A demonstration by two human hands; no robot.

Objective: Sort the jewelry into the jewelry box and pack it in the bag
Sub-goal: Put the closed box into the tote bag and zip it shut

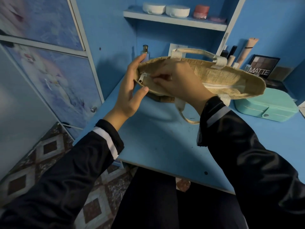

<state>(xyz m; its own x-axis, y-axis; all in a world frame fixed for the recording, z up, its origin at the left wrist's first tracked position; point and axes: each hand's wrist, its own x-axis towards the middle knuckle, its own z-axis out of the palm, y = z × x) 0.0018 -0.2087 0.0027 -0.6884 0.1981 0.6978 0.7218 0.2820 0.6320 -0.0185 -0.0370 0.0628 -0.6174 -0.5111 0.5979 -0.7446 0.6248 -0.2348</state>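
Bag (219, 76) is clamped at its end by left hand (130, 95) while right fingers (158, 79) pinch its zipper (142, 76); next, box (265, 105), beside bag, probably gets packed.

head view, steeply downward, close over desk (158, 146)

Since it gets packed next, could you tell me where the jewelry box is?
The jewelry box sits shut on the table's right side, under the bag's right end.
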